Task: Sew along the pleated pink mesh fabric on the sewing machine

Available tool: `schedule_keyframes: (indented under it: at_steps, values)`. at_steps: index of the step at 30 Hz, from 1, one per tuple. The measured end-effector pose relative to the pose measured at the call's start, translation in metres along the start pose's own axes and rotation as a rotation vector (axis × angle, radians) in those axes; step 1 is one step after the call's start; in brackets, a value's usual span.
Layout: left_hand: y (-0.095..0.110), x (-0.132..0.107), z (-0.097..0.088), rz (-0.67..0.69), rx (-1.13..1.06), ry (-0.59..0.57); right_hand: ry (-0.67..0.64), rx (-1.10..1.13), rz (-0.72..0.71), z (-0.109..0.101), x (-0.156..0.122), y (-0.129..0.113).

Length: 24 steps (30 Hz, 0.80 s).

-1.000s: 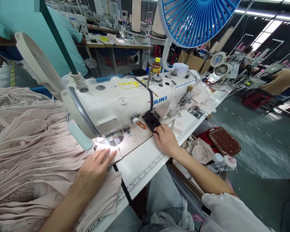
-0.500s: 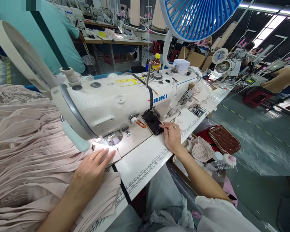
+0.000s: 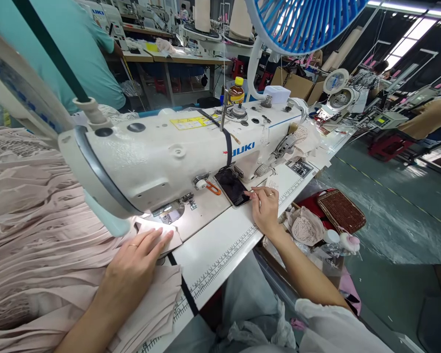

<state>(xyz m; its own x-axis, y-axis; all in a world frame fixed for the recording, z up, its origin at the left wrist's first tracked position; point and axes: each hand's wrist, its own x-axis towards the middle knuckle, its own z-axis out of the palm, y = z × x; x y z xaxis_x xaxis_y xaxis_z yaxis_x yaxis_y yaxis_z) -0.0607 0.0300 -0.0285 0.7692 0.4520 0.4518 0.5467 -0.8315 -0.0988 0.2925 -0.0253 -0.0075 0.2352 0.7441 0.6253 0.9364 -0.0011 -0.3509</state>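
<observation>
My left hand (image 3: 134, 260) lies flat with fingers stretched over a pale pink fabric piece (image 3: 169, 239), pressing it on the machine bed beside the lit needle area. My right hand (image 3: 265, 208) is at the near corner of a dark-screened phone (image 3: 232, 187), its fingers bent and thumb and forefinger close together. Whatever may be between those fingertips is too small to make out. The white sewing machine (image 3: 158, 157) stands behind both hands. A heap of pale pink lace-trimmed fabric (image 3: 51, 220) spreads around my left forearm.
A ruler strip (image 3: 224, 255) runs along the table's front edge. An orange clip-like piece (image 3: 213, 188) sits by the phone. A blue fan (image 3: 308, 22) and a yellow-capped bottle (image 3: 237, 91) stand behind the machine. At right is a brown woven pad (image 3: 341, 212). A person in teal (image 3: 55, 54) is at back left.
The view has shifted slightly, so the machine head appears nearer and further left. My right fingertips have drawn back a little toward the phone's edge. My left hand stays on the fabric.
</observation>
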Motion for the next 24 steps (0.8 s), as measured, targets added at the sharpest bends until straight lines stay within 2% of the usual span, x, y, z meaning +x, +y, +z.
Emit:
schedule_keyframes:
  at_steps: [5,14,19,24]
  values:
    - [0.0006,0.0006,-0.0005,-0.006,0.006,0.008,0.008,0.0,0.001,-0.0003,0.0002,0.0005]
    - [0.0012,0.0024,-0.0029,0.022,0.045,0.032,0.084,0.043,-0.118,0.0034,0.002,0.0033]
    - [0.0007,0.0018,-0.0027,0.023,0.025,0.02,0.077,0.082,-0.175,0.0049,0.0029,0.0035]
    - [0.001,-0.0002,-0.0005,0.004,0.011,0.007,0.034,0.081,-0.172,0.0052,0.0029,0.0033]
